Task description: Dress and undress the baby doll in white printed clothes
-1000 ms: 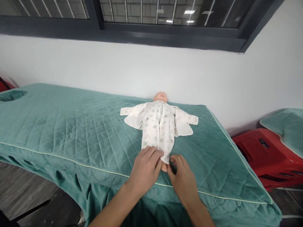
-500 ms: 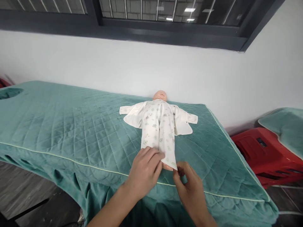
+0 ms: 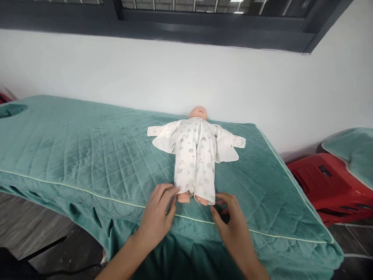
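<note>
A baby doll (image 3: 198, 112) lies on its back, its head toward the wall. White printed trousers (image 3: 186, 155) cover its body and legs, with both feet showing at the cuffs. A white top (image 3: 226, 146) is spread out open under it, sleeves out to both sides. My left hand (image 3: 160, 212) is beside the left cuff, fingers apart, fingertips at its edge. My right hand (image 3: 230, 217) is at the corner of the right cuff, thumb and fingers apart around it.
The doll lies on a bed with a green quilted cover (image 3: 101, 155), which has a hole at the far left. A red plastic stool (image 3: 332, 182) with a green cushion (image 3: 355, 151) stands at the right. Behind are a white wall and a dark window frame.
My left hand has moved left, off the middle of the trousers to the left cuff. Both doll feet now show. The right cuff lies flatter, and my right hand has let go of its corner.
</note>
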Available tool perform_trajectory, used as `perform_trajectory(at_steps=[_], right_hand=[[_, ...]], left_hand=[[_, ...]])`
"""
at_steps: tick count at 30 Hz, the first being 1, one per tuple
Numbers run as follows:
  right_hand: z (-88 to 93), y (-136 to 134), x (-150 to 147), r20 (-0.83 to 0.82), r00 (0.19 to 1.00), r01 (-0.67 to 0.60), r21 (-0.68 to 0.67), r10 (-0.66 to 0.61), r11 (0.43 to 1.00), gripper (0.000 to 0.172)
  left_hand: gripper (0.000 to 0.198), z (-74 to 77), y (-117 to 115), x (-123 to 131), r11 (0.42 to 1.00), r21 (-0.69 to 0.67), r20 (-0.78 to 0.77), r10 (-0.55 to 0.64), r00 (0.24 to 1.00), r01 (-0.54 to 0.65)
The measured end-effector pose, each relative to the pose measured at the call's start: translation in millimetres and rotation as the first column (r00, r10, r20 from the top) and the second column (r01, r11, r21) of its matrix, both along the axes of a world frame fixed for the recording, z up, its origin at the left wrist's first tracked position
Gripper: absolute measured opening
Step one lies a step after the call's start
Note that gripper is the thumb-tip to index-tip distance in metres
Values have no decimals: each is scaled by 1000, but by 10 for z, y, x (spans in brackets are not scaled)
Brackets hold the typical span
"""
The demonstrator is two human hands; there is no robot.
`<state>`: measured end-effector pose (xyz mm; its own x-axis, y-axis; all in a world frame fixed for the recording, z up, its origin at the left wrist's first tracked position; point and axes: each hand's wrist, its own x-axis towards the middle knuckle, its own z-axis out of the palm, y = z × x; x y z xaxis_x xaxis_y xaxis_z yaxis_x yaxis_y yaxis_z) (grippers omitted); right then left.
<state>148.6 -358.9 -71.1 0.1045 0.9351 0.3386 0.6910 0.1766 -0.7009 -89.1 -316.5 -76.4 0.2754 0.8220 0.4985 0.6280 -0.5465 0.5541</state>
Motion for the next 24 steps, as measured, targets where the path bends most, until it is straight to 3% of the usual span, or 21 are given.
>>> perform_trajectory(at_steps=[4, 11, 17, 24], right_hand=[[80, 30, -117, 35, 999, -34, 89, 31, 995, 27], [286, 74, -341, 124, 991, -74, 164, 54, 984, 26], [307, 247, -491, 322, 942, -150, 149, 96, 977, 24], [319, 400, -611, 372, 920, -170, 102, 121, 980, 15]], left_hand=[[24, -27, 66, 62, 998, -59, 42, 14, 999, -11], [13, 27, 177, 75, 966, -253, 285, 12, 959, 63], [12, 32, 63, 9, 985, -149, 359, -31, 933, 90], [12, 9, 21, 18, 990, -107, 336, -47, 941, 88]])
